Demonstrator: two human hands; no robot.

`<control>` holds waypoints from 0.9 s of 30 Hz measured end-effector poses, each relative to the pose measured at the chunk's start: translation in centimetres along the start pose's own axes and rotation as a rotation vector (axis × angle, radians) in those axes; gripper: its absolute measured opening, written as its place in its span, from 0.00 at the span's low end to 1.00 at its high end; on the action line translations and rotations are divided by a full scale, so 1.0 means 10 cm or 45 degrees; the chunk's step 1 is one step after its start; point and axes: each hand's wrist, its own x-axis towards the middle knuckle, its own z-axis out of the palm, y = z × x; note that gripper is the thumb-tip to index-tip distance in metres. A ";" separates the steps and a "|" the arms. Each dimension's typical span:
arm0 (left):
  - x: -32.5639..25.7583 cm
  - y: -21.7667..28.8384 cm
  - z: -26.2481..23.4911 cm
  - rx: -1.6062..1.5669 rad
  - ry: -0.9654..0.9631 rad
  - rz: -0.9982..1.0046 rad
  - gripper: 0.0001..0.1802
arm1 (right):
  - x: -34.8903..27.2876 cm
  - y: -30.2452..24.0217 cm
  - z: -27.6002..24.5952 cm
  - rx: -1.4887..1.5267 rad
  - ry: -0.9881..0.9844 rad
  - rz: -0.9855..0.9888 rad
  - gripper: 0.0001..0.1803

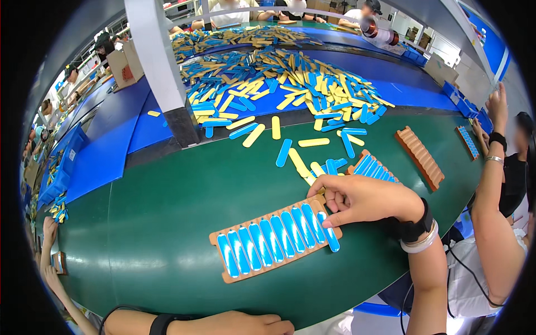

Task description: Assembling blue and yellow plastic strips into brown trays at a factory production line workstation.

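A brown slotted tray (229, 278) lies slanted on the green table, with blue round-ended strips (272, 231) side by side in its grooves. At the tray's right end, my right hand (363, 201) pinches one more blue strip (333, 241) between thumb and fingers. That strip tilts over the last part of the tray, its lower end reaching past the edge. My left hand (251, 325) rests at the near table edge below the tray, fingers stretched out and holding nothing. Behind my right hand, a second tray (364, 153) of blue strips is partly hidden.
Loose yellow and blue strips (314, 142) lie beyond the tray, leading to a large pile (268, 72) on the blue belt (410, 95). A wavy brown tray (420, 158) sits to the right. A white post (159, 61) rises at back left. Co-workers' arms (494, 162) flank both sides.
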 end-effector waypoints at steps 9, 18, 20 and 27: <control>0.04 0.03 -0.08 -0.091 -0.058 -0.083 0.10 | -0.09 -0.03 0.02 0.069 -0.125 0.095 0.15; 0.04 -0.03 -0.13 -0.204 -0.063 -0.075 0.11 | -0.07 0.04 0.15 -0.072 0.174 -0.042 0.07; 0.05 -0.03 -0.13 -0.161 -0.057 -0.077 0.11 | -0.07 0.02 0.21 -0.162 0.356 -0.199 0.07; 0.00 -0.05 -0.10 -0.119 -0.002 -0.006 0.10 | -0.12 -0.29 0.42 -0.375 0.313 -0.221 0.43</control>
